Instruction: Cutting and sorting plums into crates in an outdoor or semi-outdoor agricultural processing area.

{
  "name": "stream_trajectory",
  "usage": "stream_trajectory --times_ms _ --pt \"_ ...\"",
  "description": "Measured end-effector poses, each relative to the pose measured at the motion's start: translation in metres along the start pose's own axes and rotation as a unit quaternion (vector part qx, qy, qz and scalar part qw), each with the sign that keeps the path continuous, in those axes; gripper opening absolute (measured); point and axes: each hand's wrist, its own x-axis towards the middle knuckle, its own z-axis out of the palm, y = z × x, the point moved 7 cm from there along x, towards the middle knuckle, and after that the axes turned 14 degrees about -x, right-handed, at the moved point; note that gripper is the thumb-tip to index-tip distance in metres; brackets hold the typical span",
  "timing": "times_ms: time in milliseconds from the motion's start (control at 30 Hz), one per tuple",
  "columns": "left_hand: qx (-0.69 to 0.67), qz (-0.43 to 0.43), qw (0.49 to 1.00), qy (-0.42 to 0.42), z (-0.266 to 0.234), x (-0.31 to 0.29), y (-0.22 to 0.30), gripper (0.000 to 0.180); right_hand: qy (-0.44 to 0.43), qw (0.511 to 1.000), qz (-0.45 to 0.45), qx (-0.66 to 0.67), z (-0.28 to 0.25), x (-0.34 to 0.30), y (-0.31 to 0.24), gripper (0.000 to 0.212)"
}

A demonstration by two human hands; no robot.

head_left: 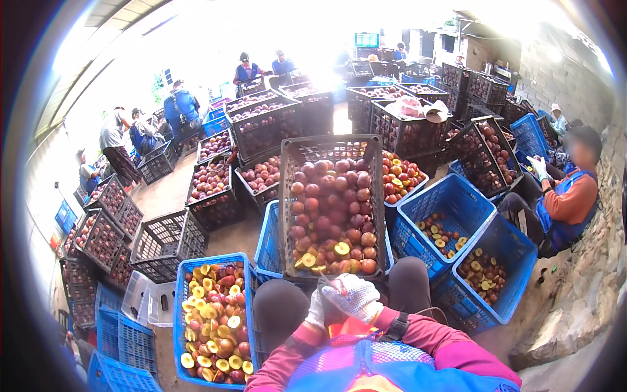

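Note:
My two hands in white knit gloves meet over my lap, at the near rim of a dark grey crate [286, 196] heaped with whole red peaches [333, 209]. My right hand [354, 297] is closed and lies over my left hand [317, 312]. A bit of red peach [339, 283] shows between the fingers, most of it hidden. A thin knife blade [324, 281] pokes out up-left from the hands. Some halved yellow pieces [341, 249] lie at the crate's near end.
A blue crate [177, 307] of halved and whole peaches stands at my left knee. Two blue crates [457, 196] [516, 255] with a few halves stand to the right, beside a seated person [565, 202]. Several full dark crates and other workers fill the floor beyond.

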Motion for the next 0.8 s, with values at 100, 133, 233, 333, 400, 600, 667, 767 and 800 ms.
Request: stream_trajectory --times_ms 100,133,233,333,400,600,667,767,800 --pt "0.215 0.073 0.973 -0.039 0.024 -0.005 0.012 0.029 0.012 0.998 0.009 -0.064 -0.007 0.0 -0.005 0.043" --pt "0.341 0.132 0.929 -0.062 0.023 -0.01 0.02 0.031 0.024 0.998 -0.014 -0.058 -0.009 0.0 -0.012 0.041" --pt "0.377 0.087 0.921 -0.043 -0.008 -0.01 0.011 0.033 0.05 0.994 -0.081 -0.048 -0.02 0.003 -0.032 0.037" --pt "0.181 -0.013 0.983 -0.035 0.006 0.001 -0.009 0.033 0.04 0.987 -0.119 -0.105 -0.016 0.002 -0.031 0.036" --pt "0.124 -0.018 0.991 -0.042 0.01 -0.007 -0.01 0.037 0.017 0.986 -0.123 -0.111 -0.017 0.002 -0.032 0.035" --pt "0.289 0.014 0.951 -0.105 0.029 -0.026 0.017 0.047 -0.036 0.992 -0.108 -0.06 -0.031 0.003 -0.027 0.03" --pt "0.341 0.024 0.931 -0.127 0.043 -0.027 0.024 0.049 -0.029 0.993 -0.106 -0.039 -0.036 0.005 -0.025 0.029" --pt "0.376 0.05 0.915 -0.138 0.063 -0.031 0.03 0.05 -0.026 0.991 -0.123 -0.036 -0.048 0.009 -0.024 0.028" --pt "0.387 0.039 0.911 -0.137 0.067 -0.032 0.03 0.05 -0.03 0.991 -0.125 -0.039 -0.05 0.01 -0.022 0.028"
